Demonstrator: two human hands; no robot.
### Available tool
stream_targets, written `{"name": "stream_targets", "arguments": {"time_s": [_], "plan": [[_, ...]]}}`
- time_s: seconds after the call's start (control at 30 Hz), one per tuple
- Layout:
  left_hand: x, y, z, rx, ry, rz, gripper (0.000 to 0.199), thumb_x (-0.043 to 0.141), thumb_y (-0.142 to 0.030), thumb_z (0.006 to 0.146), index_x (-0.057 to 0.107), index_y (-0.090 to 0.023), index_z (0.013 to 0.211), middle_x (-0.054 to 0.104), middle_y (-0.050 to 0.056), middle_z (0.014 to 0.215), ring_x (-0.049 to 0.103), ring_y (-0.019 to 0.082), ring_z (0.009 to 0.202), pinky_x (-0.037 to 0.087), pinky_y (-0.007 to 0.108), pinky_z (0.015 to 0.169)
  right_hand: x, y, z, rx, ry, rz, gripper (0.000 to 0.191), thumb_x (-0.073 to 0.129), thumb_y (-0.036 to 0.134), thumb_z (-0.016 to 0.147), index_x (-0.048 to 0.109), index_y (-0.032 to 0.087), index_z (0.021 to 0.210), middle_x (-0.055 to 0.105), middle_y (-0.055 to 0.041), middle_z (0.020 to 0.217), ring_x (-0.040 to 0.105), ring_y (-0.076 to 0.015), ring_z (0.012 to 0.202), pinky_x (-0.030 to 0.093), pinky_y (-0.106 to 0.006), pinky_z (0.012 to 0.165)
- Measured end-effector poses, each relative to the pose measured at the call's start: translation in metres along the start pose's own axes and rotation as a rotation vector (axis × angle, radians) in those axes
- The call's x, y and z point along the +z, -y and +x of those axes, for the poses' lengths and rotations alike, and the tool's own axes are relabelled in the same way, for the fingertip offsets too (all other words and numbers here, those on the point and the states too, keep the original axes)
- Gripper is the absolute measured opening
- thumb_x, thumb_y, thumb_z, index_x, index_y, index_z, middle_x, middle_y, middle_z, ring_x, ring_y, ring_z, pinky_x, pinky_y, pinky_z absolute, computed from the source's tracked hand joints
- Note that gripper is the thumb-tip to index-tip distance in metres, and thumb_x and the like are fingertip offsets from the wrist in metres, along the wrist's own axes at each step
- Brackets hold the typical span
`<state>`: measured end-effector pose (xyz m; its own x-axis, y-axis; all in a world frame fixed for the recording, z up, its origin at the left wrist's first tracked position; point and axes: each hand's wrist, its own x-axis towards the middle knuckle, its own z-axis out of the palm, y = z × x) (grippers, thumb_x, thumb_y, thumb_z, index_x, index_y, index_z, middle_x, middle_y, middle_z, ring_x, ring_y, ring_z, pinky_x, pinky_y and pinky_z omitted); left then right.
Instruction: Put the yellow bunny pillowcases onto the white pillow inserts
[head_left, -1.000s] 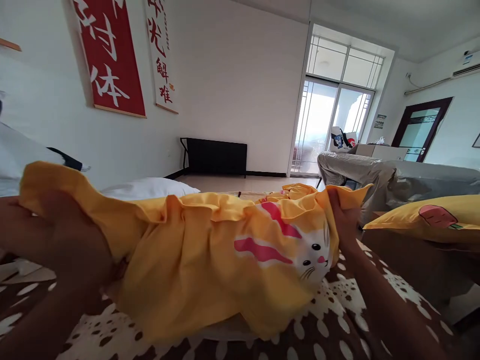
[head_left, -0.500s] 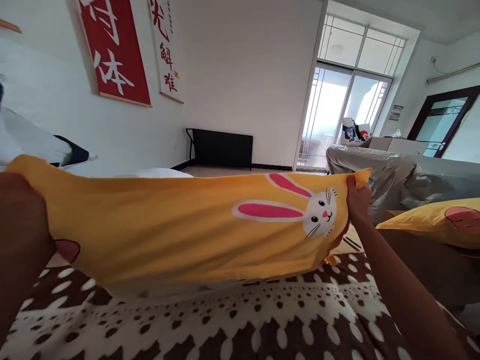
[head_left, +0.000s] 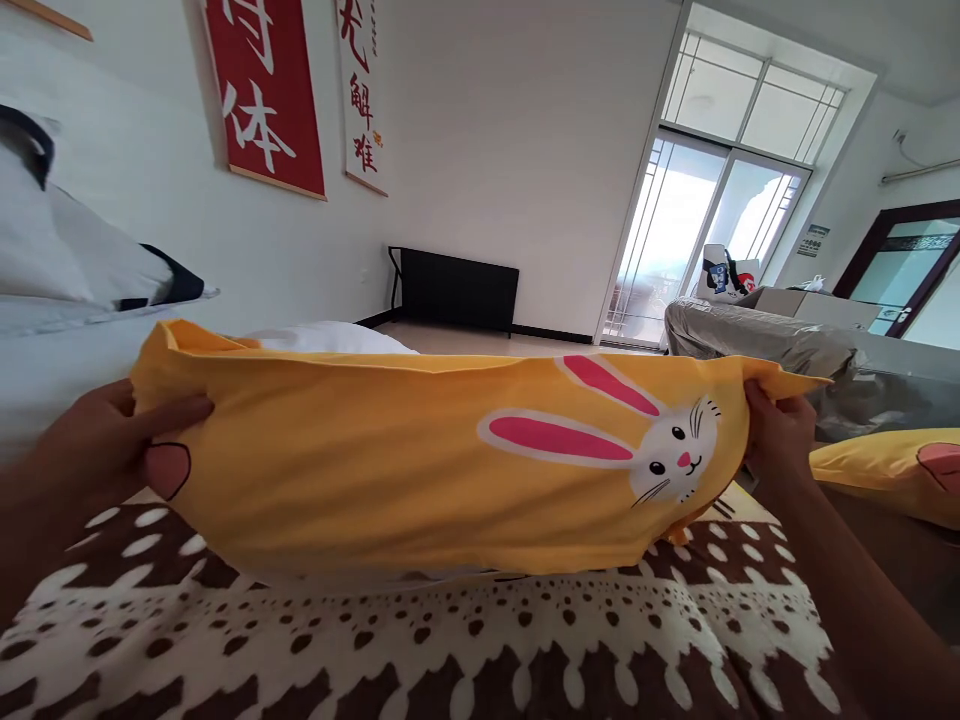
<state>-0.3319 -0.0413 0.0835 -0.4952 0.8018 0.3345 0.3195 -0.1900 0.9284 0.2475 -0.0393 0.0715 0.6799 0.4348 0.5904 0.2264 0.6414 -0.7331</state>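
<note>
A yellow pillowcase point(head_left: 390, 460) with a printed white rabbit is stretched upright across the head view, its lower part hanging to the bed. My left hand point(head_left: 127, 430) pinches its left end, thumb in front and the other fingers mostly hidden behind the cloth. At the right end, beside the rabbit's face, my right hand point(head_left: 784, 430) is closed on the upper corner, a pointed bit of fabric sticking out past it. The top edge runs nearly level between both hands. Beneath lies a brown and cream patterned blanket point(head_left: 420, 630).
White pillows point(head_left: 97, 240) with dark trim are piled at the left. Another yellow pillow point(head_left: 877, 465) lies at the right. Farther back stand a plastic-covered sofa point(head_left: 757, 325) and a black folded panel point(head_left: 457, 290) against the wall.
The view has shifted left, so the scene appears farther right. My left hand and the pillowcase's left end have come fully into view, and the top edge has folded slightly open.
</note>
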Motion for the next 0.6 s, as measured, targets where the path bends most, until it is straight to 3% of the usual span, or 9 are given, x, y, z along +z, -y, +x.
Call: {"name": "stream_targets", "arguments": {"time_s": [0.13,0.23,0.4,0.5,0.6], "plan": [[0.022,-0.025,-0.025,-0.139,-0.010,-0.161,0.064,0.080,-0.037,0.036,0.060,-0.013,0.092,0.055,-0.002,0.052,0.048,0.013,0.043,0.041,0.025,0.037,0.031,0.027,-0.020,-0.315,0.132,-0.233,0.016,0.062,0.028,0.069,0.064,0.017,0.080,0.059,0.0000,0.070,0.051,-0.0122,0.059,0.043,-0.025,0.053],[0.038,-0.045,-0.045,-0.060,-0.009,-0.145,0.061,0.078,-0.041,0.042,0.063,-0.016,0.096,0.050,-0.004,0.052,0.043,0.010,0.043,0.033,0.018,0.035,0.056,0.053,-0.046,-0.476,0.228,-0.254,0.017,0.054,0.022,0.071,0.063,0.019,0.086,0.063,-0.0009,0.078,0.054,-0.0139,0.068,0.045,-0.026,0.062],[0.059,-0.065,-0.063,0.136,-0.036,-0.240,0.049,0.071,-0.049,0.057,0.063,-0.016,0.091,0.045,-0.005,0.059,0.038,0.006,0.046,0.031,0.015,0.037,0.087,0.091,-0.085,-0.579,0.367,-0.356,0.020,0.049,0.024,0.074,0.062,0.022,0.089,0.062,0.0015,0.075,0.053,-0.0128,0.064,0.043,-0.025,0.061],[0.063,-0.057,-0.056,0.114,-0.006,-0.219,0.047,0.064,-0.053,0.067,0.062,-0.017,0.096,0.050,-0.003,0.064,0.043,0.007,0.051,0.033,0.015,0.040,0.089,0.085,-0.074,-0.599,0.371,-0.448,0.021,0.048,0.027,0.074,0.061,0.022,0.089,0.059,0.0022,0.070,0.050,-0.0128,0.061,0.040,-0.025,0.060],[0.054,-0.037,-0.035,0.035,-0.008,-0.145,0.046,0.060,-0.055,0.071,0.060,-0.017,0.097,0.055,-0.003,0.068,0.046,0.008,0.053,0.035,0.015,0.040,0.082,0.050,-0.029,-0.493,0.388,-0.621,0.019,0.050,0.034,0.072,0.060,0.020,0.080,0.057,0.0013,0.064,0.049,-0.0146,0.060,0.037,-0.027,0.060]]}}
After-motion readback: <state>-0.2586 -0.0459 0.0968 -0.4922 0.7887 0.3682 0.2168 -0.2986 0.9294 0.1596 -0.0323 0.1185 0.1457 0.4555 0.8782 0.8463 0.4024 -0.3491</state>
